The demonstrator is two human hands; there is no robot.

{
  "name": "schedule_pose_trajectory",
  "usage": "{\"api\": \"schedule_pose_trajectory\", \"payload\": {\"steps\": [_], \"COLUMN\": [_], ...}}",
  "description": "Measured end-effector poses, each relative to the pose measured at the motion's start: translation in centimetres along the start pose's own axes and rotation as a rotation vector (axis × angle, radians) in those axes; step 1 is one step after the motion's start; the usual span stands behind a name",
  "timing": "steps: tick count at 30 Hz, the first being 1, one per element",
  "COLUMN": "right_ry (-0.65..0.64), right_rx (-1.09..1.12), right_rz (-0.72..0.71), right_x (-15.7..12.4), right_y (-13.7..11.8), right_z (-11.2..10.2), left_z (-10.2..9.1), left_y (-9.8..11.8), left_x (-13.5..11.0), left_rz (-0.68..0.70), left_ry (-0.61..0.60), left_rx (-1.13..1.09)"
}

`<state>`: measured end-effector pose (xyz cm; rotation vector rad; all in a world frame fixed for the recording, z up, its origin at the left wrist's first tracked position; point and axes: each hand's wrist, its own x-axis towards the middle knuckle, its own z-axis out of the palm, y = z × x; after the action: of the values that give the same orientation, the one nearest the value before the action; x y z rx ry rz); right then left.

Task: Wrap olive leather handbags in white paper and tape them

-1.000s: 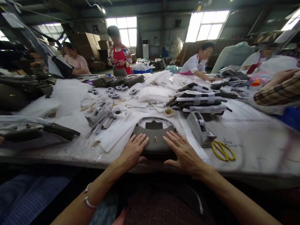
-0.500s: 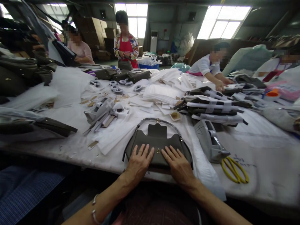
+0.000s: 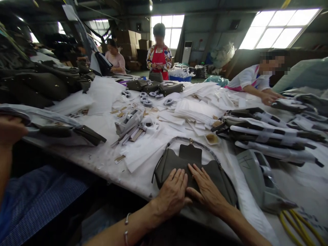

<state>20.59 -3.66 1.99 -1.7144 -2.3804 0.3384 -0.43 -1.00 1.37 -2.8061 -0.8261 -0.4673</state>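
A dark olive handbag (image 3: 164,166) lies flat near the table's front edge, its wrapped strap (image 3: 202,146) looped away from me and its flap tab (image 3: 190,154) folded out. My left hand (image 3: 174,187) rests palm down on the bag, fingers stretched out. Beside it, my right hand (image 3: 205,188) lies flat on the same bag with fingers a little spread. Neither hand grips anything. The gold clasp on the bag's front is mostly hidden by my fingers.
A grey tape dispenser (image 3: 258,181) and yellow-handled scissors (image 3: 299,225) lie to the right. Wrapped bags (image 3: 266,133) are stacked behind them. Another dispenser (image 3: 130,121) stands left among white sheets (image 3: 143,153). A co-worker's hand (image 3: 11,131) holds a bag at far left. Other people work across the table.
My view has swung left, so things appear further right. My hands have come closer together over the middle of the handbag. A co-worker's hand has entered at the left.
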Motion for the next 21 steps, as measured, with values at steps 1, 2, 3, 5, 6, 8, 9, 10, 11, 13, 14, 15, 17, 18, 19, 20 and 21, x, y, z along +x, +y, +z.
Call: {"api": "schedule_pose_trajectory", "payload": {"steps": [1, 2, 3, 5, 6, 8, 9, 10, 11, 13, 14, 15, 17, 18, 19, 20, 21], "right_ry": [0.014, 0.029, 0.042, 0.066, 0.073, 0.071, 0.062, 0.05, 0.034, -0.004, -0.026, -0.049, -0.09, -0.104, -0.115, -0.121, -0.122], "right_rx": [0.003, 0.001, -0.005, -0.021, -0.029, -0.04, -0.041, -0.039, -0.034, -0.018, -0.009, 0.0, 0.018, 0.029, 0.04, 0.05, 0.06], "right_rz": [0.02, 0.036, 0.046, 0.059, 0.067, 0.097, 0.115, 0.132, 0.145, 0.166, 0.176, 0.187, 0.208, 0.213, 0.213, 0.21, 0.206], "right_x": [-0.1, -0.2, -0.3, -0.2, -0.1, 0.2, 0.3, 0.5, 0.7, 1.1, 1.3, 1.5, 1.9, 2.0, 2.1, 2.1, 2.1], "right_y": [0.1, 0.1, 0.1, -0.1, -0.2, -0.5, -0.6, -0.7, -0.8, -0.8, -0.8, -0.8, -0.7, -0.7, -0.6, -0.6, -0.5], "right_z": [0.2, 0.4, 0.6, 0.9, 1.0, 1.0, 0.9, 0.8, 0.7, 0.2, 0.0, -0.2, -0.6, -0.7, -0.8, -0.7, -0.7], "left_z": [-0.2, -0.3, -0.3, 0.1, 0.3, 0.6, 0.5, 0.3, -0.2, -1.5, -2.3, -3.1, -4.0, -4.0, -3.7, -3.2, -2.5], "left_y": [-0.6, -1.2, -1.8, -2.7, -2.9, -3.3, -3.5, -3.7, -4.0, -4.6, -4.9, -5.2, -5.3, -5.3, -5.2, -5.1, -5.1], "left_x": [-0.4, -0.8, -1.2, -1.9, -2.3, -2.7, -2.7, -2.5, -2.2, -0.7, 0.3, 1.4, 3.7, 4.7, 5.4, 5.9, 6.2], "left_rz": [-0.023, -0.046, -0.066, -0.092, -0.096, -0.085, -0.076, -0.068, -0.067, -0.098, -0.124, -0.147, -0.153, -0.131, -0.091, -0.043, 0.004], "left_ry": [0.0, 0.003, 0.015, 0.06, 0.088, 0.12, 0.12, 0.107, 0.083, -0.008, -0.077, -0.155, -0.274, -0.294, -0.289, -0.271, -0.255], "left_rx": [-0.009, -0.011, -0.011, -0.013, -0.016, -0.03, -0.047, -0.072, -0.106, -0.189, -0.227, -0.258, -0.3, -0.311, -0.315, -0.313, -0.308]}}
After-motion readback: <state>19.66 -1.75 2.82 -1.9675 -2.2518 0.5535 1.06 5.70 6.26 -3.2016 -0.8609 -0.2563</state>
